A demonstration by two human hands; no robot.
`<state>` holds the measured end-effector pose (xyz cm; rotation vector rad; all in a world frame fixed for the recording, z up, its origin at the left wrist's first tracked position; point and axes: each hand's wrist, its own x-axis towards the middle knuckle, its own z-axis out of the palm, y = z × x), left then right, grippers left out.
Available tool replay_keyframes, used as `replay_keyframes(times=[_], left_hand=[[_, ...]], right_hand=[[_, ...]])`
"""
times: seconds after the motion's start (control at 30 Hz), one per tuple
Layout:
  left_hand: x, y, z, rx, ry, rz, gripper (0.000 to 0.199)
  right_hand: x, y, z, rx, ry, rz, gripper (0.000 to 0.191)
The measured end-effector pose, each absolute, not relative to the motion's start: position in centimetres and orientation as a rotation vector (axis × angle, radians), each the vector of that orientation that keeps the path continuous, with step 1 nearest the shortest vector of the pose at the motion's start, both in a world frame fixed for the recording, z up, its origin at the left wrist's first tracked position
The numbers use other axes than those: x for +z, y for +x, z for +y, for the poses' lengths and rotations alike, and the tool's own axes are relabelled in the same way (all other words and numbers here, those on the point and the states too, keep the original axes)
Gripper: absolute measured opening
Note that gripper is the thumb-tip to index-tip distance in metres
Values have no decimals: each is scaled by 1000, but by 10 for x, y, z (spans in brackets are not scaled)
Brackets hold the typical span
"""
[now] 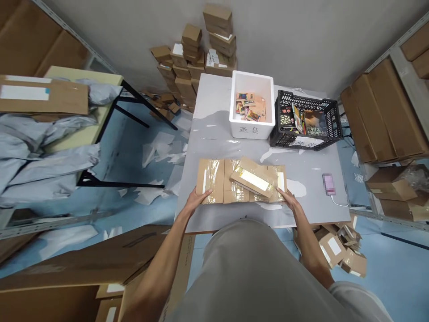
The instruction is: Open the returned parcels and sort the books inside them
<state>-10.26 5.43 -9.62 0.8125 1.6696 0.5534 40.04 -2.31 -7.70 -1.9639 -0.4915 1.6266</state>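
Several small taped cardboard boxes [211, 176] lie side by side in a row along the near side of the grey table [214, 134]. Across the row's right half rests another cardboard box [253, 180], tilted, with a white label and clear tape. My left hand [199, 197] grips the row's left end, thumb on top and the other fingers mostly hidden. At the opposite end, my right hand [287, 197] is closed on the last cardboard box [280, 174], its thumb near the front corner.
Behind the boxes stand a white foam bin [250, 132] with colourful packets and a black plastic crate [276, 129] of books. A phone [329, 184] with a cable lies right. Grey parcels [63, 156] cover a left table. A large open carton [83, 264] stands lower left.
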Motion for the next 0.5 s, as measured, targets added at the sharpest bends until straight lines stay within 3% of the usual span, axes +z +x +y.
replay_keyframes(times=[0.13, 0.37, 0.5], left_hand=[[-90, -102, 81, 597, 795, 1635, 100], [-74, -97, 167, 657, 843, 1630, 85], [-77, -100, 204, 646, 829, 1647, 90]], right_hand=[[-66, 406, 6, 1596, -1934, -572, 84], [-57, 410, 88, 1566, -1881, -620, 74], [-64, 403, 120, 1570, -1874, -593, 77]])
